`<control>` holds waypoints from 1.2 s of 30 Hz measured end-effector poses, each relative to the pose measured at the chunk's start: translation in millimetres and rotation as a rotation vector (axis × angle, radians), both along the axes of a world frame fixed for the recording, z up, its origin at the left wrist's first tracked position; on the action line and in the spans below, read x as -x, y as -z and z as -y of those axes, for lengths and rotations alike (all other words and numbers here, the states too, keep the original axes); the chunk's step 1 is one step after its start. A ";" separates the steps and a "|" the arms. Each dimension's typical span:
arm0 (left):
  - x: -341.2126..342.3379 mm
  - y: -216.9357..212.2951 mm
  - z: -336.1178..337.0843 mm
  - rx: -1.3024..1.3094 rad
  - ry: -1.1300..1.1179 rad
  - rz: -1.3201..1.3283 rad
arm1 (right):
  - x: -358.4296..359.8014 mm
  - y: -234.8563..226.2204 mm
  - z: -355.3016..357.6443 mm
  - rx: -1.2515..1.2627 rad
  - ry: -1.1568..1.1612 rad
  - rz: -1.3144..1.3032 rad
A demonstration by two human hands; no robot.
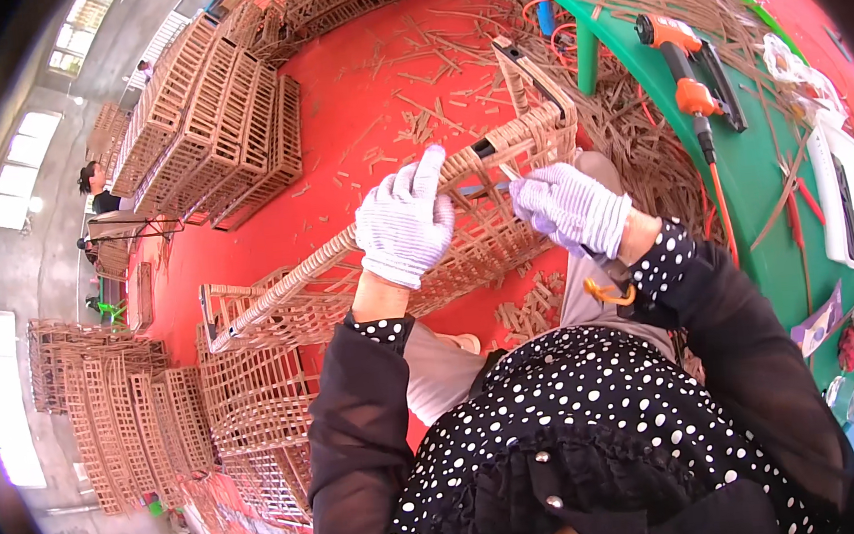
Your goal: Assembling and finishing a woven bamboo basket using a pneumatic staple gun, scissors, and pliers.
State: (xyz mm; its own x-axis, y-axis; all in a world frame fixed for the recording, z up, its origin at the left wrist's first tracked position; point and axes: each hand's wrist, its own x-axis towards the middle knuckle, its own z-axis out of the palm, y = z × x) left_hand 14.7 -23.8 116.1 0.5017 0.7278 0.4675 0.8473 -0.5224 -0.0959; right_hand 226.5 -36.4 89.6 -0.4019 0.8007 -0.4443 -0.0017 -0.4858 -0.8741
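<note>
A brown woven wicker frame with open lattice sides lies tilted across my lap. My left hand, in a pale knitted glove, is closed over its wrapped top rail, with one finger stretched along it. A black patch of the rail shows bare of wrapping beyond the fingertips. My right hand, gloved alike, is closed beside the frame's corner. From its fingers a thin grey blade-like piece points toward the left hand; the grip is hidden. An orange loop shows below the right wrist.
On the right, a green table bears an orange-and-black nail gun with a hose, wicker strips and a white tray. Stacked wicker frames stand at left. Offcuts litter the red floor. A person is far left.
</note>
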 end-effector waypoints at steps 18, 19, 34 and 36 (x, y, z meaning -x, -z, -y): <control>-77.5 -5.9 -20.4 0.106 -0.014 -0.036 | -61.7 9.4 -6.1 -0.595 0.088 0.174; -81.6 -5.6 -24.7 0.113 0.004 -0.033 | -65.5 -15.4 1.0 -0.291 0.159 -0.209; -91.5 -8.6 -19.9 0.103 -0.029 -0.071 | -61.5 29.6 -16.0 -0.403 0.090 0.334; -95.3 -1.0 -19.2 0.067 -0.047 -0.071 | -59.7 15.9 -1.6 -0.288 0.173 0.074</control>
State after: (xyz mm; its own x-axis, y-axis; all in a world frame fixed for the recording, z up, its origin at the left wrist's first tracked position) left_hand 110.0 -4.6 117.1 0.4963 0.7798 0.3815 0.8634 -0.4892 -0.1231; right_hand 286.2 -34.7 73.8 -0.2245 0.9510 -0.2127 0.0062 -0.2169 -0.9762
